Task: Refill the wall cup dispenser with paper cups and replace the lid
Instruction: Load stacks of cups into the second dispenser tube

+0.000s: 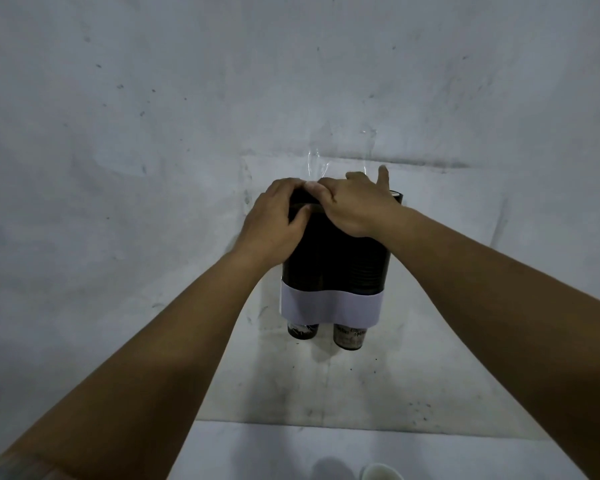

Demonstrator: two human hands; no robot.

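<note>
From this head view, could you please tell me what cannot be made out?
- Dispenser top and lid: hidden by left hand and right hand.
- Cup print at the outlets: too small to read.
- Pale objects at bottom edge: cut off, blurred.

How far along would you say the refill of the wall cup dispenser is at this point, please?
Cups look loaded: the dispenser shows dark stacked cups, and two cup bottoms poke out below its white band. In hand: the left hand and right hand are both on its top, seemingly fitting the lid. Left: whether the lid is seated cannot be told, so confirm that.
</note>
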